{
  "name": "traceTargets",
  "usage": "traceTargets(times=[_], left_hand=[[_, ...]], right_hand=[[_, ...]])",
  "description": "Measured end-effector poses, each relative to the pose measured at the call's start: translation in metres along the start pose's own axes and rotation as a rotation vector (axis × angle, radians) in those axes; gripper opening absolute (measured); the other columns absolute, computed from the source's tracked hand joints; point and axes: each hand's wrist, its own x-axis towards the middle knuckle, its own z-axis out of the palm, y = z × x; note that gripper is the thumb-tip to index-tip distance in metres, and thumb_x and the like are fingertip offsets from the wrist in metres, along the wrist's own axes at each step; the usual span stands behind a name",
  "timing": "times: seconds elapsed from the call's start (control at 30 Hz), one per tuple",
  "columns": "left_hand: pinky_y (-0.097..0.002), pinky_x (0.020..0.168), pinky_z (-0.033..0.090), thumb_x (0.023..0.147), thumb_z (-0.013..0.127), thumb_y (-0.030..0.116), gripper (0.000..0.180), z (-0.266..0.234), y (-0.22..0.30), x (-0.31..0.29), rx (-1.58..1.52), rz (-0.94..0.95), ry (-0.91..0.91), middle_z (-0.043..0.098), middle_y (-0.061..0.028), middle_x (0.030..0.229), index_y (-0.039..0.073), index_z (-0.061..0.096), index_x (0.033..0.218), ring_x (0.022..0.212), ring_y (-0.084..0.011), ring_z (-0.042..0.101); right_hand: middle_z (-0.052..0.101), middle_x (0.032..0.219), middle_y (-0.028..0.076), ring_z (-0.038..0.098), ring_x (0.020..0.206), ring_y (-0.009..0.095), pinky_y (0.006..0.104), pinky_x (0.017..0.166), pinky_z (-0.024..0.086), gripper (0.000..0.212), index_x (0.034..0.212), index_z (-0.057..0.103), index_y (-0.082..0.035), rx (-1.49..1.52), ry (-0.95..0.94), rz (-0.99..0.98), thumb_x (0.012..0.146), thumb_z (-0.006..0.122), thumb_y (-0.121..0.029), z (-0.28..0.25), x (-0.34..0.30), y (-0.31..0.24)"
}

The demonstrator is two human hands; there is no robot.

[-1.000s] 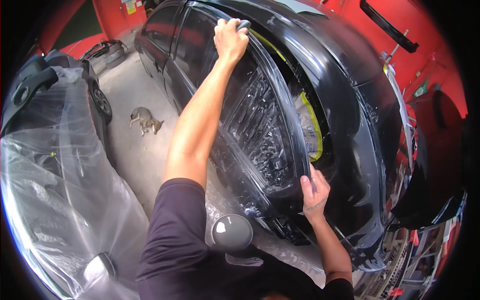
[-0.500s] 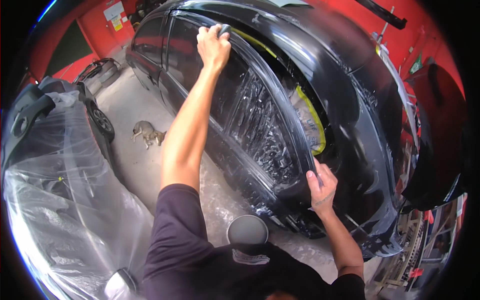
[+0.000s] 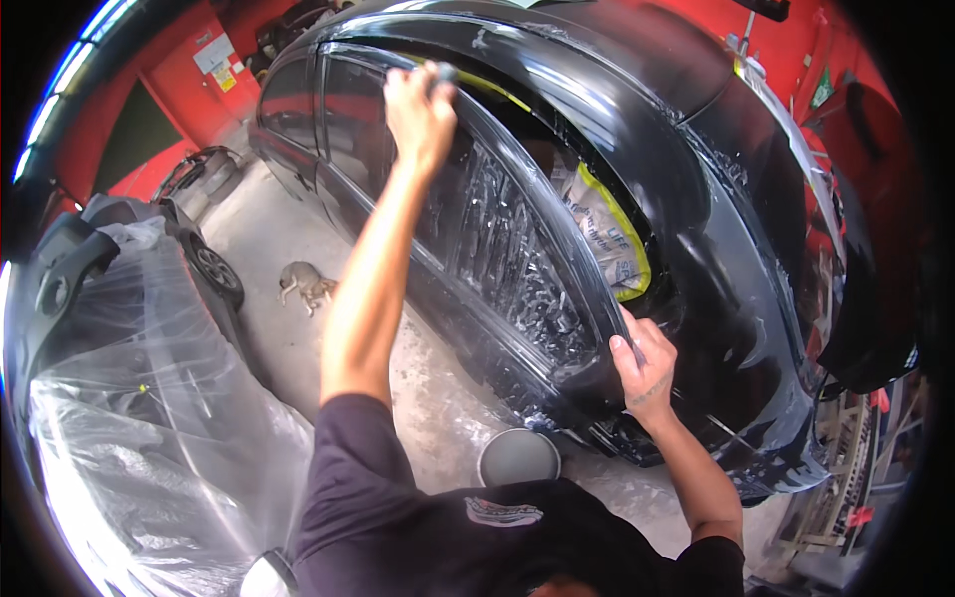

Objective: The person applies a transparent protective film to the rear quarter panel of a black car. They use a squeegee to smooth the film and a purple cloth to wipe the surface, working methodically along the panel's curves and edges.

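Note:
A black car door (image 3: 398,261) stands slightly ajar from the black car body (image 3: 617,109), with whitish wet smears over its window (image 3: 512,264). My left hand (image 3: 418,124), somewhat blurred, is closed around a small dark grey pad (image 3: 445,74) at the upper edge of the door's window frame. The pad's exact kind is hard to make out. At the frame's lower right end, my right hand (image 3: 645,366) grips the door edge, thumb on the outer side. Through the gap shows masking paper (image 3: 604,234) bordered with yellow-green tape.
A round grey bucket (image 3: 519,460) stands on the floor close to my body. Left of me is a car under clear plastic sheeting (image 3: 169,428). A small brownish animal (image 3: 305,287) lies on the concrete between the cars. Loose car parts (image 3: 831,488) are at the right.
The view has shifted a little. More of the masking paper shows past the window frame. Both hands keep their holds, with the left hand still near the frame's upper edge.

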Motion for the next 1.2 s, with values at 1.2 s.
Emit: traceTargets(times=[1.2], left_hand=[[-0.0452, 0.093, 0.055, 0.09, 0.08, 0.008, 0.035, 0.015, -0.043, 0.009, -0.198, -0.111, 0.153, 0.065, -0.0196, 0.118, 0.001, 0.077, 0.124, 0.106, -0.0382, 0.067]], right_hand=[[0.062, 0.085, 0.01, 0.057, 0.076, 0.018, 0.0336, 0.071, 0.046, 0.043, 0.139, 0.073, 0.003, -0.087, 0.008, 0.07, 0.1, 0.068, -0.014, 0.006, 0.004, 0.0]])
